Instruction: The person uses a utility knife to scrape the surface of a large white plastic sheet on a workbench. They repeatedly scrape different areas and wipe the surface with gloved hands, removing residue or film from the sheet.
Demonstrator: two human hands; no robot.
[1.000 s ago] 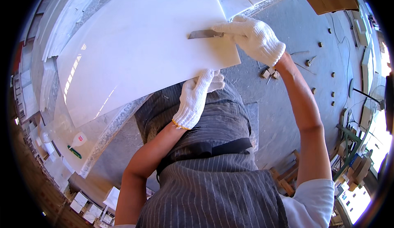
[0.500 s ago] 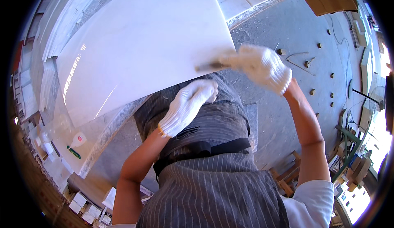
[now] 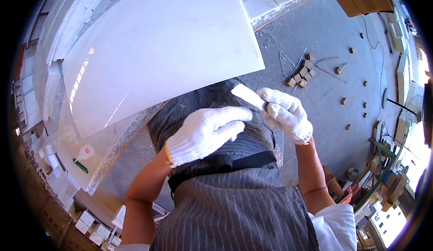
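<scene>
My right hand (image 3: 285,114), in a white knit glove, grips a flat pale scraper blade (image 3: 248,96) in front of my striped grey apron (image 3: 234,192). My left hand (image 3: 206,133), also gloved, is flat with fingers together, its fingertips close to the blade and nothing in it. Both hands hover just off the near edge of a large glossy white stone slab (image 3: 153,48), which lies on a wider rough-edged slab (image 3: 119,136).
A small white squeeze bottle (image 3: 84,152) lies near the slab's left corner. Several small wooden blocks (image 3: 300,76) and thin rods are scattered on the grey concrete floor (image 3: 333,39) to the right. Stacked slabs stand at the left, wood boards at the top right.
My right hand has pulled the scraper off the slab's edge and down toward my body. My left hand has left the slab and risen to meet the blade.
</scene>
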